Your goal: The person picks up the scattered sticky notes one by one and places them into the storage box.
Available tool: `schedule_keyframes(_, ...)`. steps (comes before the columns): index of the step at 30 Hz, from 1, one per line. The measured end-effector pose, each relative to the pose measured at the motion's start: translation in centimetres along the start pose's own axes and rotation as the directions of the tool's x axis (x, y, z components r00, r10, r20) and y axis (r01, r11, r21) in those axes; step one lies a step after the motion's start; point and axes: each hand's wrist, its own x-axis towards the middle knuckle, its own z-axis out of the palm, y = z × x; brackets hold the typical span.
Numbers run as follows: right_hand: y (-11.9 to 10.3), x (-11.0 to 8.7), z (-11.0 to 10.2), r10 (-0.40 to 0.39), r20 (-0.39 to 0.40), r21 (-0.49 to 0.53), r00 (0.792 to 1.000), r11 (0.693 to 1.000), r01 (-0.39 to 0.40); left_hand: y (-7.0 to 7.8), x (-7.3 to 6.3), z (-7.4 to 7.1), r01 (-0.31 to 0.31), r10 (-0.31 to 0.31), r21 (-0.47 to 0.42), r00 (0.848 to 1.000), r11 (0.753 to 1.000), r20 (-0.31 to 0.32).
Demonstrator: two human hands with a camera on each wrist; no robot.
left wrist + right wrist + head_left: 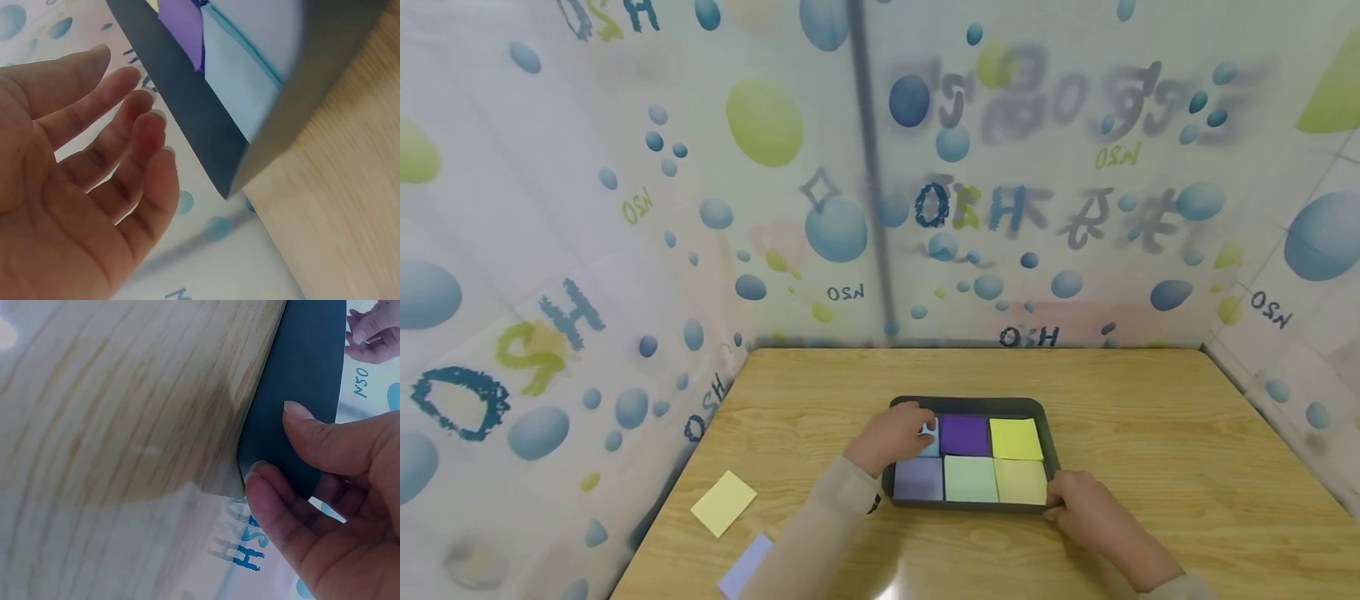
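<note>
A dark shallow tray (pixel 970 506) holds two rows of square paper pads. The back row has a light blue pad (pixel 932 442), a purple pad (pixel 964 435) and a bright yellow pad (pixel 1016 439). In front lie a greyish purple pad (pixel 918 480), a mint green pad (pixel 971 479) and a pale yellow pad (pixel 1021 482). My left hand (pixel 891 437) is over the tray's left end, partly covering the light blue pad; its fingers (pixel 164 187) are loosely bent and hold nothing. My right hand (pixel 337 494) pinches the tray's near right corner between thumb and fingers.
On the wooden table (pixel 1180 433), a pale yellow paper square (pixel 724 503) lies at the left. A lavender paper piece (pixel 747 565) is nearer, partly behind the left sleeve (pixel 820 533). Patterned sheeting (pixel 790 317) encloses the table's back and sides.
</note>
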Motion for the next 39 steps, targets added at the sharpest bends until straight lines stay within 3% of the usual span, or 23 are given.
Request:
schedule_keyframes(10, 0.1, 0.0, -0.1, -0.042, -0.025, -0.025, 0.999, 0.999, 0.041, -0.6, -1.6, -0.3, -0.022, 0.023, 0.023, 0.999, 1.000, -0.026)
schedule_keyframes(20, 0.5, 0.0, -0.3, -0.080, -0.022, -0.032, 0.997, 0.996, 0.079, -1.6, -2.5, -0.5, 0.013, -0.014, -0.016, 0.999, 1.000, -0.038)
schedule_keyframes(39, 0.2, 0.1, -0.4, -0.065, 0.026, -0.077, 0.998, 0.995, 0.066, -3.2, -4.1, -1.0, 0.011, -0.013, -0.025, 0.996, 1.000, -0.083)
